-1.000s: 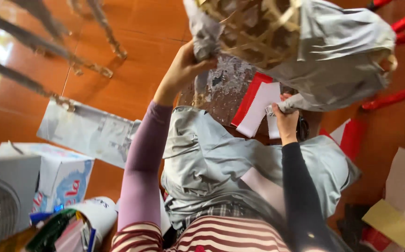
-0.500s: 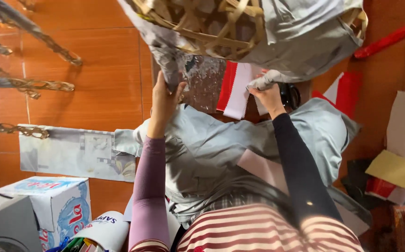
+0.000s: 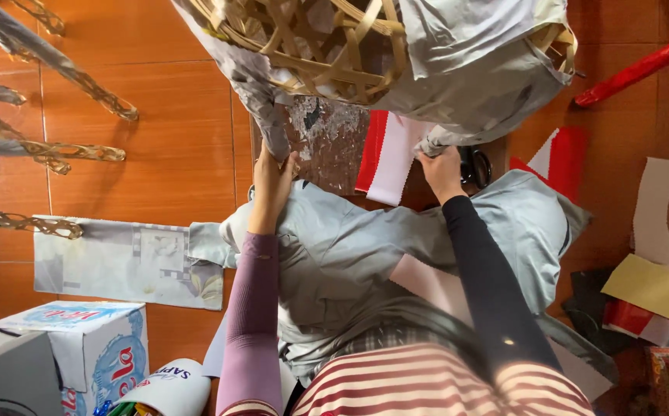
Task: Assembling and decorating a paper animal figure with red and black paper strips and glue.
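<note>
Head view looking straight down: both hands are up on a woven bamboo frame (image 3: 311, 54) that's partly covered in grey newspaper (image 3: 473, 69). The frame fills the top of the shot, held up over the orange tiled floor (image 3: 165, 131).

The left hand (image 3: 273, 181), purple sleeve, has its fingers closed around a hanging strip of the grey paper at the frame's lower left edge. The right hand (image 3: 442, 171), black sleeve, is pinching a crumpled bit of the paper at the frame's underside, fingers narrow and gripping it.

More grey paper is spread across the person's lap (image 3: 365, 254). A red and white sheet (image 3: 388, 154) lies on the floor between the two hands, a printed newspaper page (image 3: 119, 262) sits off to the left, and there's a blue and white cardboard box (image 3: 80, 347) bottom left. Paper scraps (image 3: 650, 285) are piled on the right.
</note>
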